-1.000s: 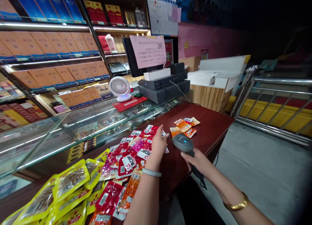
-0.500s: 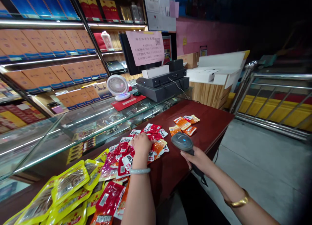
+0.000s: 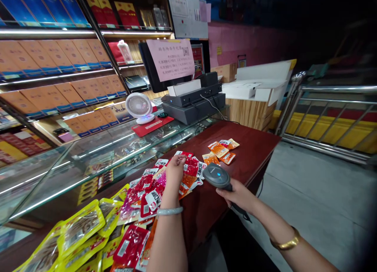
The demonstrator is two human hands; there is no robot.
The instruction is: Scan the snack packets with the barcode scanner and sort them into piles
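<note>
My right hand (image 3: pixel 240 195) is wrapped round the grip of a dark grey barcode scanner (image 3: pixel 217 174), its head pointing left with a small blue light on top. My left hand (image 3: pixel 176 169), with a pale bangle at the wrist, is over a heap of small snack packets. Its fingers are closed at the edge of a red snack packet (image 3: pixel 192 166), which lies just left of the scanner head. More red packets (image 3: pixel 146 181) spread under and left of this hand, with an orange packet (image 3: pixel 186 182) close below it. My left palm is hidden.
Yellow snack bags (image 3: pixel 81 228) pile up at the front left. Several orange packets (image 3: pixel 218 149) lie apart on the dark red table (image 3: pixel 250 136). Behind are a glass counter (image 3: pixel 97 154), a white fan (image 3: pixel 139 105) and a cash drawer (image 3: pixel 194 109). A metal railing (image 3: pixel 330 114) stands right.
My left fingers have drawn together at a red packet, which now shows more of its front and sits nearer the scanner. The scanner has stayed nearly still; the view has shifted slightly.
</note>
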